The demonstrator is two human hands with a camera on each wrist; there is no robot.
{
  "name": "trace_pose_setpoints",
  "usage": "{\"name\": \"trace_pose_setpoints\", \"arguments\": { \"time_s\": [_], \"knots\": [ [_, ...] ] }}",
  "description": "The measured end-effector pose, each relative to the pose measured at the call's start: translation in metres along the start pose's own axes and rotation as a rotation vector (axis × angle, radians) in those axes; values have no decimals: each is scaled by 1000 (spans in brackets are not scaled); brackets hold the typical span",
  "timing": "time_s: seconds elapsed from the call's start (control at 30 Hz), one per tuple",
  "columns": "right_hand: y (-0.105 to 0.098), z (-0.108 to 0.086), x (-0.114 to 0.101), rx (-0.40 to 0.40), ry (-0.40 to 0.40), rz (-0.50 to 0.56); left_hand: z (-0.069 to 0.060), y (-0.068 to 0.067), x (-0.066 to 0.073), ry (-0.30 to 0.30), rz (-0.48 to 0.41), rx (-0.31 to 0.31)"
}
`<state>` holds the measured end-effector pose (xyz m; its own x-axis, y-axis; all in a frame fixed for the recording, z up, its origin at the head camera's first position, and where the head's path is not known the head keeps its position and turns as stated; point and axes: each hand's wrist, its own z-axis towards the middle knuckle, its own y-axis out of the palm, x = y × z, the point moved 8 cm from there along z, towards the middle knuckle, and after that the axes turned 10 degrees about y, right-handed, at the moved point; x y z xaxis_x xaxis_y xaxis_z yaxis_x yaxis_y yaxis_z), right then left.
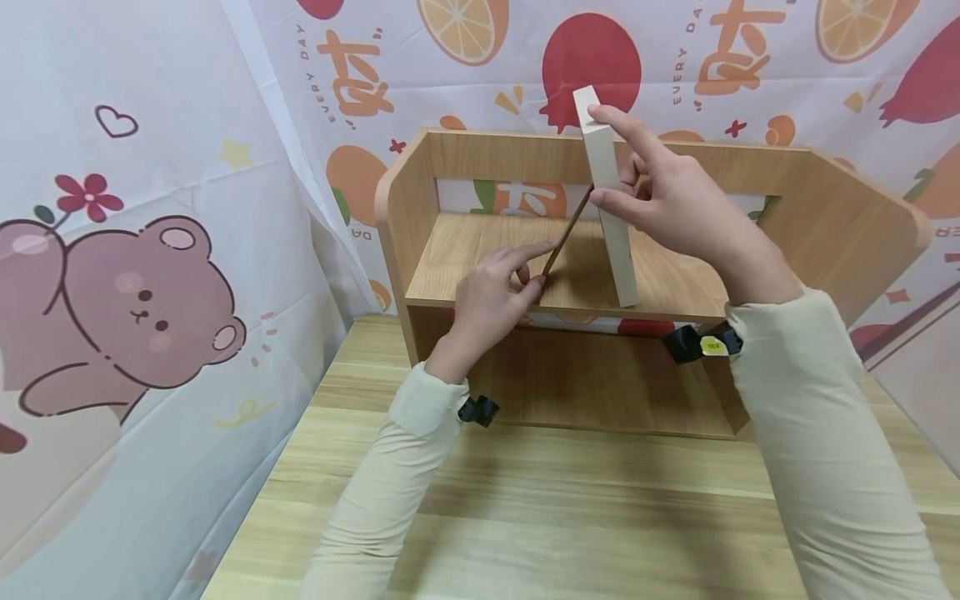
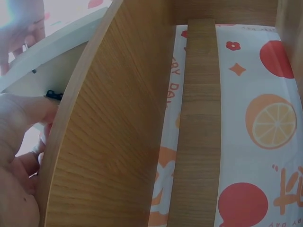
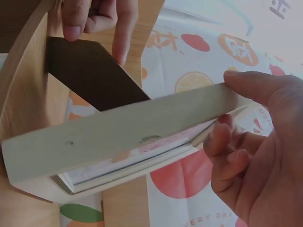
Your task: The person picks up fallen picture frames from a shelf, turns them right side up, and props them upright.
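Note:
A white picture frame stands upright, edge-on, on the upper board of a small wooden shelf. Behind it slants a thin dark brown stand leg, swung out to the left. My right hand grips the frame's upper edge, index finger on the top corner and thumb lower on the side. With thumb and index finger, my left hand pinches the edges of the leg near its lower end. In the left wrist view the shelf's side panel covers part of that hand.
The shelf's left side and right side rise beside the board. A lower compartment opens beneath it. The shelf sits on a light wood table, with a printed fruit curtain behind and a bear-print curtain at left.

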<state>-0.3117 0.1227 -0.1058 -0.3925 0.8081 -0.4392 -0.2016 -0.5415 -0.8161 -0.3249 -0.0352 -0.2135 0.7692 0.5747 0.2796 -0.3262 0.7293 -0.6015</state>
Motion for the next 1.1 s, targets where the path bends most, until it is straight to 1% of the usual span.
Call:
{"name": "trace_pose_setpoints", "arguments": {
  "time_s": [0.13,0.3,0.43,0.6,0.9,1.0,1.1],
  "knots": [
    [-1,1,2,-62,22,16,0,0,-1,-12,-12,4],
    [-2,1,4,-109,26,36,0,0,-2,-25,-26,2],
    [0,1,2,-110,7,39,0,1,-4,-34,-29,4],
    [2,3,1,-101,5,36,0,1,-6,-47,-27,10],
    [2,5,0,-104,-7,41,1,-1,-5,-84,-67,7],
    [3,5,-1,-124,-2,65,1,-1,-6,-96,-83,7],
    [4,6,-1,-160,24,102,1,0,-8,-111,-101,5]
  ]
}}
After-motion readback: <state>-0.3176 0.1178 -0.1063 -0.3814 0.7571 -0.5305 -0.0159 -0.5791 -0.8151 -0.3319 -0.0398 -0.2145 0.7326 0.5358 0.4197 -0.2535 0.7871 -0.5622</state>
